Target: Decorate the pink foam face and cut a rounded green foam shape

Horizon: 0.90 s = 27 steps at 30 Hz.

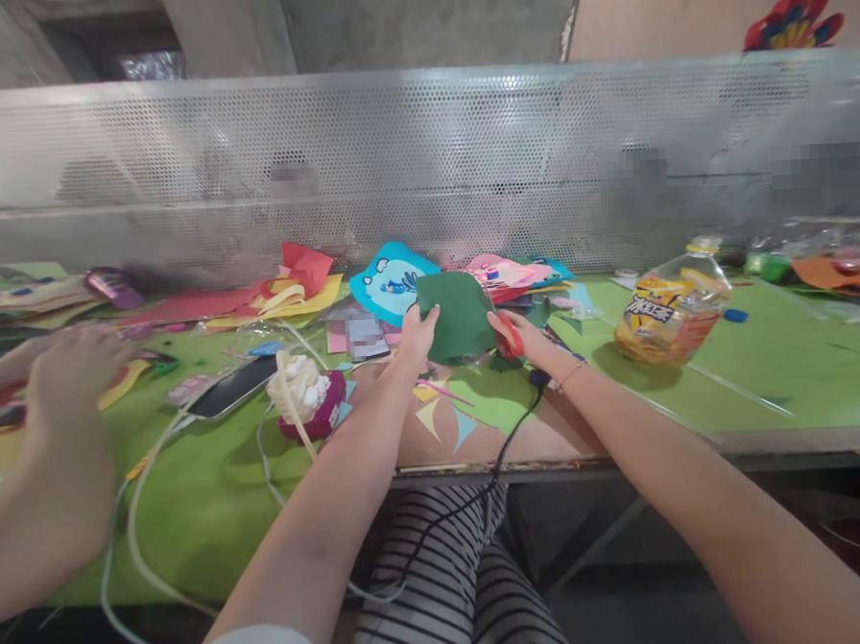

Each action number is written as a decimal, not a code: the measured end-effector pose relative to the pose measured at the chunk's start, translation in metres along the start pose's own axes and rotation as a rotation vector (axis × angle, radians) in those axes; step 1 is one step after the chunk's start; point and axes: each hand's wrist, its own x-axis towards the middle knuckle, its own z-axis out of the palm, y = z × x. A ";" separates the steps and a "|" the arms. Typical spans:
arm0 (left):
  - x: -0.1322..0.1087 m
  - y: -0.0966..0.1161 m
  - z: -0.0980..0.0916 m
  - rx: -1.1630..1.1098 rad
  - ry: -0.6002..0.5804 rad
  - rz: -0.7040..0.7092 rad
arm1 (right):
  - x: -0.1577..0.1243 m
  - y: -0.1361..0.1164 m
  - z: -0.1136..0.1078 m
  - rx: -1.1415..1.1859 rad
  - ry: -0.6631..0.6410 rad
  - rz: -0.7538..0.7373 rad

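A sheet of dark green paper is held up above the table in front of me. My left hand pinches its left edge, thumb on the near face. Red-handled scissors are in my right hand, at the right edge of the sheet; the blades are mostly hidden, so I cannot tell how far they are apart. Behind the sheet lie a blue paper cutout with a drawn animal and a pink cutout. Paper scraps in yellow and light blue lie below my hands.
A plastic bottle with a yellow label stands at right. A phone with white cables and a cream-topped magenta item lie at left, near another person's hand. A perforated metal panel rises behind the green tabletop.
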 end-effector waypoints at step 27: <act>-0.001 0.002 0.000 0.005 0.042 -0.039 | 0.002 -0.001 0.001 0.038 -0.017 0.007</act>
